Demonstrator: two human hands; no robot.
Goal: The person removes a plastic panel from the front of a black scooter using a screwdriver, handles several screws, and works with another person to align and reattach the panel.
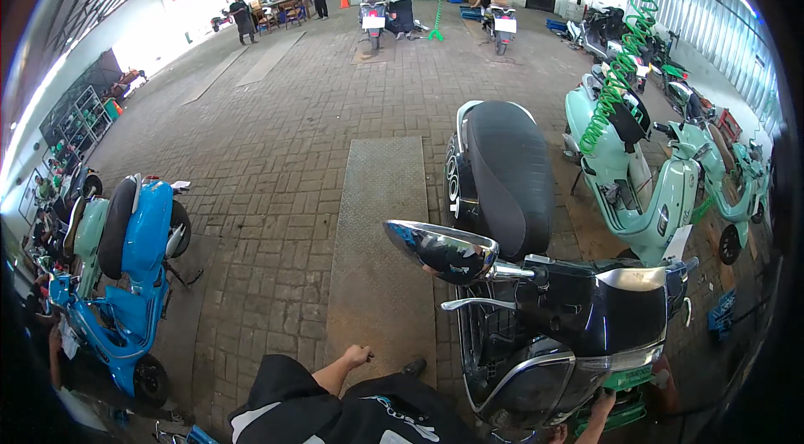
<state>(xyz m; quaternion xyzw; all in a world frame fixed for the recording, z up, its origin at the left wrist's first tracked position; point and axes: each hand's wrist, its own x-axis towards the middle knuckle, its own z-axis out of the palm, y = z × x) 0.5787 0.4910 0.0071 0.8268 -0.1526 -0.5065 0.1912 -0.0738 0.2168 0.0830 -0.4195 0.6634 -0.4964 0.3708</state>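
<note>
A black scooter (pixel 586 310) with a chrome-backed mirror (pixel 444 251) and a dark seat (pixel 507 167) stands close on my right, its front toward the lower edge. My left hand (pixel 358 355) hangs above a metal floor plate (pixel 377 276), apart from the scooter. Its fingers are curled closed, with nothing visible in them. At the lower right, my right hand (pixel 603 402) reaches beneath the scooter's front, against a green plastic piece (pixel 628 379). Its fingers are mostly hidden there. A green tray-like thing (pixel 620 419) lies just below that hand.
Blue (pixel 138 276) and pale green scooters stand at left. More mint-green scooters (pixel 641 184) line the right side, under a hanging coiled green hose (pixel 620 75). Several people work at the back near two motorbikes and a table (pixel 289 2). Brick paving (pixel 260 159) covers the floor.
</note>
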